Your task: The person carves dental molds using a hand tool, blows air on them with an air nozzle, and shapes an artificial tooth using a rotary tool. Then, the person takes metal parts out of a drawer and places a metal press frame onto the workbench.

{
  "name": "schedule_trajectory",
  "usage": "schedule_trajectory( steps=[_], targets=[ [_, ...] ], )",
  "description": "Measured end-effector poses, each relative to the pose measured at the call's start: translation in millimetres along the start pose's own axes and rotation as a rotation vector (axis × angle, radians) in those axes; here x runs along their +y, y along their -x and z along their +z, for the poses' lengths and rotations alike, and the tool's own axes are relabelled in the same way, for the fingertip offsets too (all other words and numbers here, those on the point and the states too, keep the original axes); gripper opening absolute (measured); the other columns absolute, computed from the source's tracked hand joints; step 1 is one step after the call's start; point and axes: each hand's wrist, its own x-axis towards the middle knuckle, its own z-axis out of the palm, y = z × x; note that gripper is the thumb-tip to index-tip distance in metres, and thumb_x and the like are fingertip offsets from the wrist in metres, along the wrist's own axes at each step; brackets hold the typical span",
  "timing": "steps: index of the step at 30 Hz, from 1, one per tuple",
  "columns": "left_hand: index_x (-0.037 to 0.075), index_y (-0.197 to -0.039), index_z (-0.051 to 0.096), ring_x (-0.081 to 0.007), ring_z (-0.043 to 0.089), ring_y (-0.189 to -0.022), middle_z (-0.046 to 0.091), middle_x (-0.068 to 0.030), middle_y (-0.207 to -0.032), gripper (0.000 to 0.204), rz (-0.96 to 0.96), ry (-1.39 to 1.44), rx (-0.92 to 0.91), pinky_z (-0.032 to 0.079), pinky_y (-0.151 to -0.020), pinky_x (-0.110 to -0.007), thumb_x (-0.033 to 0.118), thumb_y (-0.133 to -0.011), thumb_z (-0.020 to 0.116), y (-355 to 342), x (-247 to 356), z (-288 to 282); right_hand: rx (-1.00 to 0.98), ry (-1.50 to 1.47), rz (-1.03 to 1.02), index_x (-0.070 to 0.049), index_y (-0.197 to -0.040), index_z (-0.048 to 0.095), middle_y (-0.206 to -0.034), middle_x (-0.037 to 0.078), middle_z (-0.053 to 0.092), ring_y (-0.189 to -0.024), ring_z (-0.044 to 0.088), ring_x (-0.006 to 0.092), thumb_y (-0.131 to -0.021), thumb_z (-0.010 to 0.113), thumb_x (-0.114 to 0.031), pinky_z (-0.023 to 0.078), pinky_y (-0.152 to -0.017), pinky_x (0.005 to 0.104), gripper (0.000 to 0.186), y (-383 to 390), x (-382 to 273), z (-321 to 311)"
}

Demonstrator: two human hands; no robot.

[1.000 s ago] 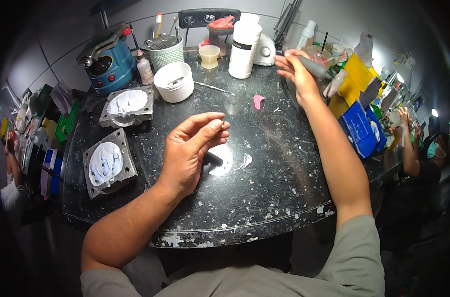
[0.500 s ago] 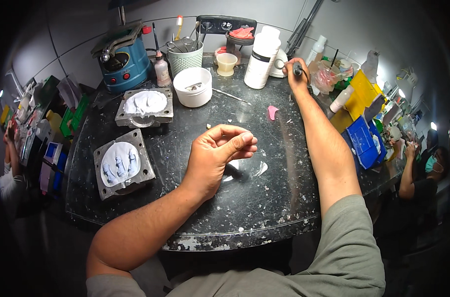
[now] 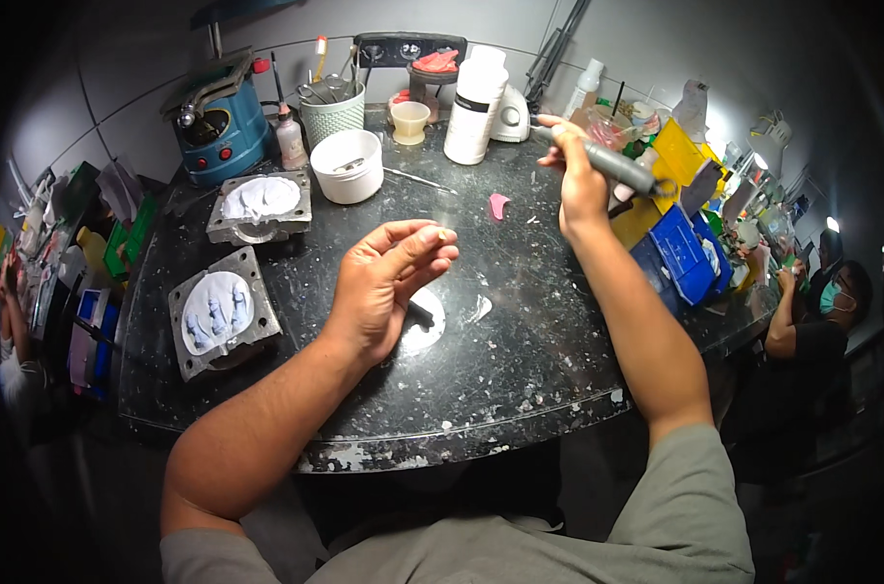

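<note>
My left hand [image 3: 383, 282] is raised over the middle of the bench, thumb and fingertips pinched around a tiny pale piece [image 3: 446, 236] too small to make out fully. Below it, a dark rod-like thing lies on a white round patch [image 3: 425, 326], partly hidden by the hand. Further right and back, my right hand [image 3: 580, 185] is wrapped round a grey rotary handpiece [image 3: 615, 164]. Its thin tip points left toward a white stand [image 3: 511, 119], while its thick end points right. A pink scrap [image 3: 498, 205] lies on the bench between the hands.
Two metal flasks with white plaster [image 3: 259, 198] [image 3: 218, 316] occupy the left side. Behind stand a white tub [image 3: 347, 180], a white bottle [image 3: 474, 112], a tool cup [image 3: 333, 121] and a blue machine [image 3: 218, 136]. Blue and yellow bins [image 3: 690, 258] crowd the right; a masked person sits beyond.
My right hand has turned with the handpiece, which now shows side-on rather than end-on. The left hand keeps its pinch, and the pale piece now shows. The whole view has shifted slightly.
</note>
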Motion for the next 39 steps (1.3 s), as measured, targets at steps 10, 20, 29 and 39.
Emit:
schedule_trajectory(
  steps=[10, 20, 29, 39],
  targets=[
    [-0.001, -0.107, 0.061, -0.0204, 0.069, -0.097, 0.069, -0.0175, -0.108, 0.018, -0.081, 0.117, -0.139, 0.058, -0.087, -0.029, 0.011, -0.095, 0.064, 8, -2, -3, -0.187, 0.117, -0.256, -0.002, -0.104, 0.067, -0.097, 0.007, 0.072, -0.090, 0.069, 0.0117, -0.078, 0.079, 0.000, 0.051, -0.095, 0.0290, 0.029, 125, -74, 35],
    [0.000, -0.107, 0.061, -0.0169, 0.065, -0.099, 0.067, -0.0106, -0.103, 0.017, -0.108, 0.139, -0.121, 0.054, -0.092, -0.028, 0.014, -0.098, 0.059, 14, -8, -2, -0.418, 0.052, -0.370, 0.003, -0.104, 0.054, -0.095, 0.020, 0.067, -0.100, 0.070, 0.0302, -0.076, 0.065, 0.009, 0.057, -0.083, 0.0349, 0.031, 126, -60, 29],
    [-0.001, -0.107, 0.060, -0.0155, 0.065, -0.097, 0.066, -0.0122, -0.103, 0.019, -0.116, 0.093, -0.101, 0.053, -0.092, -0.028, 0.015, -0.098, 0.059, 16, -7, 1, -0.401, 0.040, -0.275, 0.004, -0.103, 0.053, -0.091, 0.017, 0.065, -0.100, 0.070, 0.0336, -0.077, 0.065, 0.011, 0.058, -0.088, 0.0388, 0.029, 131, -60, 31],
    [-0.002, -0.107, 0.061, -0.0156, 0.065, -0.098, 0.067, -0.0127, -0.105, 0.019, -0.107, 0.080, -0.060, 0.054, -0.092, -0.027, 0.014, -0.097, 0.062, 16, -9, 2, -0.423, 0.061, -0.244, 0.004, -0.102, 0.053, -0.092, 0.017, 0.067, -0.103, 0.069, 0.0339, -0.078, 0.064, 0.011, 0.058, -0.088, 0.0377, 0.027, 130, -60, 30]
  ],
)
